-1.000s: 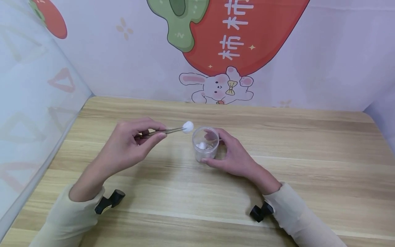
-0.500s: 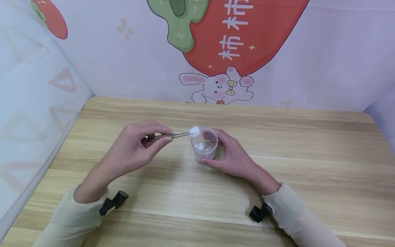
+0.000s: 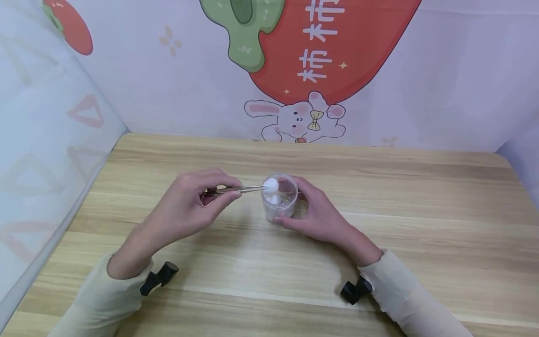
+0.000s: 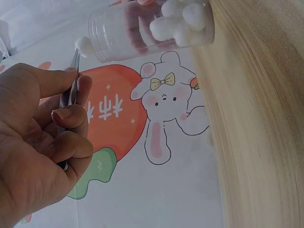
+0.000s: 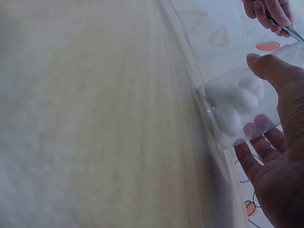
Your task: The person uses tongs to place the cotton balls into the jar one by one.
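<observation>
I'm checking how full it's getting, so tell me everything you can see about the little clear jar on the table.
The jar is small, round and see-through, plastic by its look, with a ribbed neck and no lid on it. It stands upright on the wooden table, mouth up. Several white cotton balls lie heaped at its bottom. The right hand holds it, thumb and fingers curled round its wall. At its rim, tweezers in the left hand hold another cotton ball.

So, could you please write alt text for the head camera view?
A left hand holds tweezers carrying a cotton ball at the mouth of a clear jar, which the right hand steadies on a wooden table.
</observation>
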The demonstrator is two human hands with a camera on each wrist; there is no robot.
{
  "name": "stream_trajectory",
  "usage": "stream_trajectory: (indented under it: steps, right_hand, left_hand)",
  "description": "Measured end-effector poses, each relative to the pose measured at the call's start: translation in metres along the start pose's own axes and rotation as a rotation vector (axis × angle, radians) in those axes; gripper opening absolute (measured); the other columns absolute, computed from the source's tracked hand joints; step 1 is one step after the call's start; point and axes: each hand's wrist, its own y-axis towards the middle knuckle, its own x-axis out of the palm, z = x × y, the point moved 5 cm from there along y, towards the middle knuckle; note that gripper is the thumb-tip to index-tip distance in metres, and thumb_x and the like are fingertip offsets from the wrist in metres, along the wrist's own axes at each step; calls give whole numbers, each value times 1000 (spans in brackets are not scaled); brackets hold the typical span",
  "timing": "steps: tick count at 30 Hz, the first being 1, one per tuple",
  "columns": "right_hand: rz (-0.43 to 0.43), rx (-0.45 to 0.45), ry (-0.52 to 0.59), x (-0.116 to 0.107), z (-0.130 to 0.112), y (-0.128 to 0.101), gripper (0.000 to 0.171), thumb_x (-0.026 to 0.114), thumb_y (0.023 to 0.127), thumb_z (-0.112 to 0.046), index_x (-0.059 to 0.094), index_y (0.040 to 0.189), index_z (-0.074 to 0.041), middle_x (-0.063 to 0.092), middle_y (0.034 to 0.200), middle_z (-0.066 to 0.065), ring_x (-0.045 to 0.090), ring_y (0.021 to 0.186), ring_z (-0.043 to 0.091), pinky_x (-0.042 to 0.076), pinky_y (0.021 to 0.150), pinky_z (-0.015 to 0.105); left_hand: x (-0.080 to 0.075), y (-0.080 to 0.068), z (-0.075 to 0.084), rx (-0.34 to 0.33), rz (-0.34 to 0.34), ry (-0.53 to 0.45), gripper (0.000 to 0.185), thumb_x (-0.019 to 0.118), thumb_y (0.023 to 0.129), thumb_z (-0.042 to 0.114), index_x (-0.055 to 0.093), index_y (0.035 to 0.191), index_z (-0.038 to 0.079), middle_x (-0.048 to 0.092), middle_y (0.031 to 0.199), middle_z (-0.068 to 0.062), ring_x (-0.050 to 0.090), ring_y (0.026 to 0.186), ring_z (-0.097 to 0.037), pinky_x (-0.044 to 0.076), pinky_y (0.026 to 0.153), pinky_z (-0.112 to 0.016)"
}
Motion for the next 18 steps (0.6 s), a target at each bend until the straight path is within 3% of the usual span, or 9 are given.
stream_trajectory:
  steps: [12,18]
  right_hand:
    - [6,-19,0,0,0,0,79,94,80,-18,55,148,-17,65,141,1,63,130,18,55,111,43]
    - [2,-11,3,1,1,0,79,94,80,-19,54,148,-18,64,142,0,62,131,18,54,111,43]
  left_hand:
    - [2,1,1,2,-6,67,15,80,93,6,82,105,16,72,86,10,50,61,-14,37,55,-17]
    - [3,0,1,-10,-7,96,15,81,93,8,82,106,17,72,87,10,49,62,-10,38,56,-17]
